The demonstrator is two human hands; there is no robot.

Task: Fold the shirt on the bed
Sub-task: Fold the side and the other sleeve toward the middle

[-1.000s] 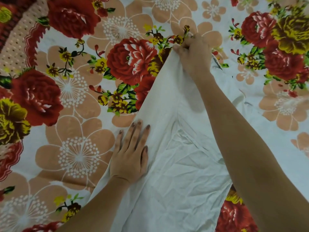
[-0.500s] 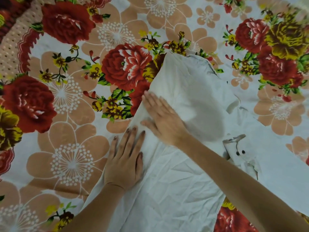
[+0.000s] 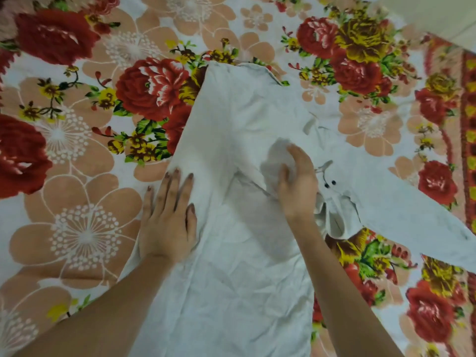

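Note:
A crumpled white shirt (image 3: 231, 266) lies on the flowered bed sheet (image 3: 77, 228). One part of it is folded over and runs up to a narrow end (image 3: 231, 81). A sleeve (image 3: 412, 215) stretches out to the right. Two dark buttons (image 3: 330, 183) show near the collar. My left hand (image 3: 167, 217) lies flat on the shirt's left edge, fingers spread, pressing it down. My right hand (image 3: 296, 186) is curled around a bunch of white cloth at the shirt's middle, just left of the buttons.
The sheet with its red, yellow and peach flowers fills the view around the shirt. A patterned red border (image 3: 466, 124) runs down the right side, and a pale floor or wall (image 3: 438, 16) shows at the top right corner.
My right hand let go of the far end of the folded part, slid back along the shirt and now grips cloth near the collar. My left hand stayed pressed on the left edge.

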